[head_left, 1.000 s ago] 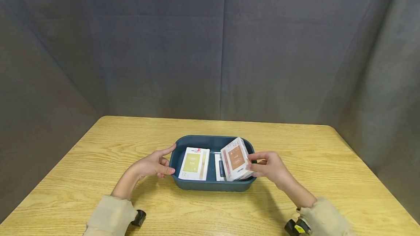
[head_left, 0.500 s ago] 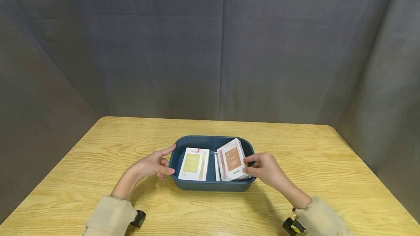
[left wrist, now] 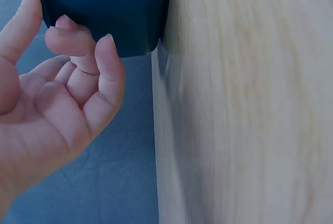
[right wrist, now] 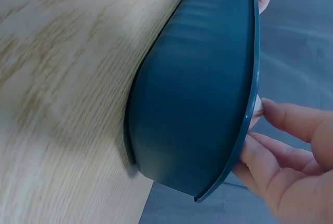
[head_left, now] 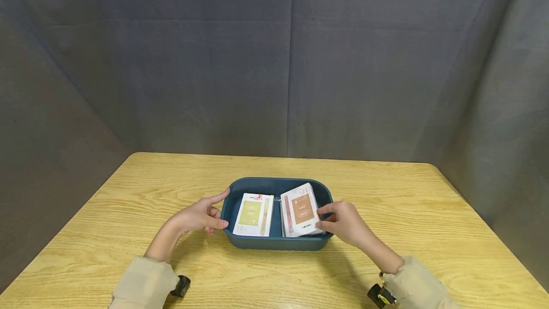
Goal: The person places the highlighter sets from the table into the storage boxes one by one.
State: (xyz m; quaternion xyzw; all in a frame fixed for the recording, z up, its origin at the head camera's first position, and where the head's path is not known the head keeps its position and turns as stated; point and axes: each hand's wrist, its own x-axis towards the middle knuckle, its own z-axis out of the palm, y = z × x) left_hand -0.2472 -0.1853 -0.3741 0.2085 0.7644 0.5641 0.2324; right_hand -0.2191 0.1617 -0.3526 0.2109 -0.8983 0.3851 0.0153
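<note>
A dark blue plastic bin (head_left: 279, 243) sits on the wooden table. My left hand (head_left: 201, 216) holds its left end, thumb at the rim and curled fingers by the outer wall (left wrist: 114, 11). Inside on the left lies a white box with a yellow-green panel (head_left: 253, 213). My right hand (head_left: 345, 223) pinches the right edge of a white box with an orange-brown panel (head_left: 302, 211), inside the bin's right half. That box is slightly turned and rests over another white box, mostly hidden beneath it. In the right wrist view, the bin's wall (right wrist: 192, 78) hides most of the held box.
The wooden table (head_left: 171, 175) extends around the bin on all sides. Dark grey curtains (head_left: 214, 85) hang behind it and along both sides. Black wrist cameras are strapped at both beige sleeves (head_left: 143, 280).
My right hand has moved left and lowered the orange-panel box from a tilted pose to nearly flat, covering the box underneath. My left hand and the bin have stayed in place.
</note>
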